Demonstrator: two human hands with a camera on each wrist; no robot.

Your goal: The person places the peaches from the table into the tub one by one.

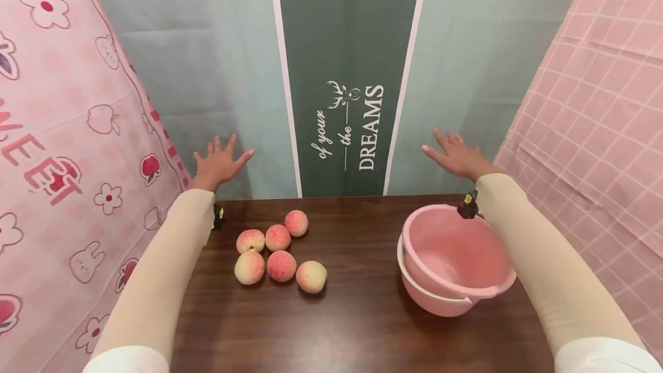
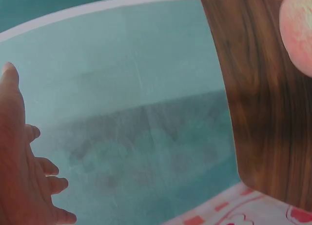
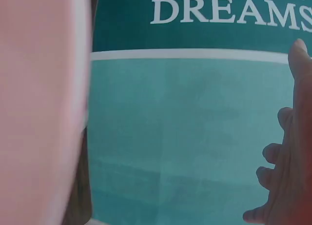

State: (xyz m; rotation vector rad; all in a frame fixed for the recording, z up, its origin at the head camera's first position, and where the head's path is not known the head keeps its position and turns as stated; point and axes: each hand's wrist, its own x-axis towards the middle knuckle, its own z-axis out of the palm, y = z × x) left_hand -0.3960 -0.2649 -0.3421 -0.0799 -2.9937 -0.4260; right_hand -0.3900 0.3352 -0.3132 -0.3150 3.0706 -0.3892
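Observation:
Both hands are stretched forward with nothing in them. My left hand (image 1: 216,164) has its fingers spread, in front of the backdrop and beyond the table's back edge. Closest to that arm lies a group of several pink-and-yellow peaches (image 1: 278,238) on the table, the nearest-to-me one (image 1: 312,277) a little to the right. My right hand (image 1: 458,155) reaches out with its thumb pointing left, past a pink bucket (image 1: 440,304) with a pink basin (image 1: 456,246) set in its top. The right forearm overlaps the basin's right rim in the head view.
The dark wooden table (image 1: 357,315) ends at a hanging grey-green cloth (image 1: 347,27) with white lettering. A pink patterned cloth (image 1: 109,160) hangs at the left and a pink checked cloth (image 1: 601,120) at the right. Each wrist carries a small black camera (image 1: 468,205).

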